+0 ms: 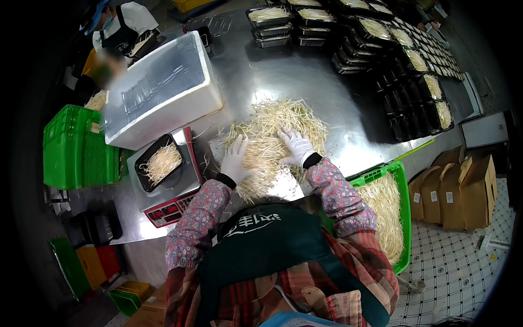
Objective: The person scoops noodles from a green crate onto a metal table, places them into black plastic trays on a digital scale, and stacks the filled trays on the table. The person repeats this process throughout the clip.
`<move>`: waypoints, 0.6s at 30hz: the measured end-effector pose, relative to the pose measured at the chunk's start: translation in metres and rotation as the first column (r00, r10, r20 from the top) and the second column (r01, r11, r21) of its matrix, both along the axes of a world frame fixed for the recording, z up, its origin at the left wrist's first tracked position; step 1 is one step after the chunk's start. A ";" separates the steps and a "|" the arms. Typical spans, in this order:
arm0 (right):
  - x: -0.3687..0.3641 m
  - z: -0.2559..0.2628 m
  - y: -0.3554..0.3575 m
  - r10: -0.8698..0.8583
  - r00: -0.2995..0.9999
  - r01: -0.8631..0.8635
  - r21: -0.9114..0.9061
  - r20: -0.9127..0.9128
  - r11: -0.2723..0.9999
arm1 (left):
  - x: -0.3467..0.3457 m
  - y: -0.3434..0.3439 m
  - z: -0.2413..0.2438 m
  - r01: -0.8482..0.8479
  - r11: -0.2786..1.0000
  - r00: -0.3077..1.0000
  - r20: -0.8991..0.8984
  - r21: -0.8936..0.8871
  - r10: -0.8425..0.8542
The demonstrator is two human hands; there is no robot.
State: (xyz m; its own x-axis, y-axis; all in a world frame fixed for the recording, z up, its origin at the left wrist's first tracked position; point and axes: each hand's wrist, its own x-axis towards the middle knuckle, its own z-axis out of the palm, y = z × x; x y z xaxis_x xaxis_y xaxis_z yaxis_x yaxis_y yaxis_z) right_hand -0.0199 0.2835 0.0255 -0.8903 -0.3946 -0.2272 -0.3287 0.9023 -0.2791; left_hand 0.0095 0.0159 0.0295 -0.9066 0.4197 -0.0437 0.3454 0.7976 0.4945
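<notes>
A loose heap of bean sprouts (267, 143) lies on the stainless steel table before me. Gloved in white, my left hand (238, 161) rests against the heap's left edge with its fingers extended. My right hand (297, 147), in the same kind of glove, lies spread on the right part of the heap. Neither hand is closed around any sprouts that I can see. Left of my left hand, a black plastic tray (153, 186) holding bean sprouts (163, 163) sits on a digital scale (186, 180) with a red frame.
A white foam box (171, 106) with clear lids stands behind the scale, near green crates (77, 151). Packed sprout trays (271, 30) are stacked at the back and right. A green crate of sprouts (402, 229) is beside my right arm. A co-worker (126, 24) stands back left.
</notes>
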 end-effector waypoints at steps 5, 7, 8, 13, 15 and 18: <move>0.015 -0.001 -0.006 -0.093 0.994 0.085 0.136 0.056 0.987 | -0.037 0.024 -0.005 0.129 0.974 0.981 0.165 -0.188 -0.098; 0.020 -0.024 -0.016 -0.105 0.992 0.110 0.064 -0.073 0.992 | -0.049 0.029 -0.024 0.152 0.956 0.959 0.271 -0.252 -0.081; 0.018 -0.031 -0.016 -0.084 0.995 0.086 0.041 -0.049 0.995 | -0.055 0.022 -0.046 0.201 0.948 0.967 0.206 -0.248 -0.151; 0.000 -0.022 0.033 -0.171 0.984 0.165 -0.123 -0.047 0.979 | -0.046 0.013 -0.048 0.198 0.972 0.977 0.106 -0.126 -0.186; -0.014 -0.015 0.059 -0.276 0.961 0.277 -0.161 0.027 0.947 | -0.040 0.007 -0.053 0.206 0.977 0.978 0.029 -0.050 -0.205; -0.018 0.018 0.046 -0.308 0.949 0.245 -0.473 -0.060 0.846 | -0.026 -0.004 -0.058 0.202 0.976 0.979 -0.023 0.079 -0.201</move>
State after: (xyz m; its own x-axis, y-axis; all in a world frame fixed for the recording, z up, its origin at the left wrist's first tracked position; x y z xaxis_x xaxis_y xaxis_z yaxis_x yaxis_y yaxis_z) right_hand -0.0375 0.3293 0.0431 -0.9866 -0.1583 0.0402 -0.1459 0.7435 -0.6527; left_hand -0.0161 0.0120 -0.0290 -0.8033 0.5954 0.0109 0.5029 0.6685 0.5480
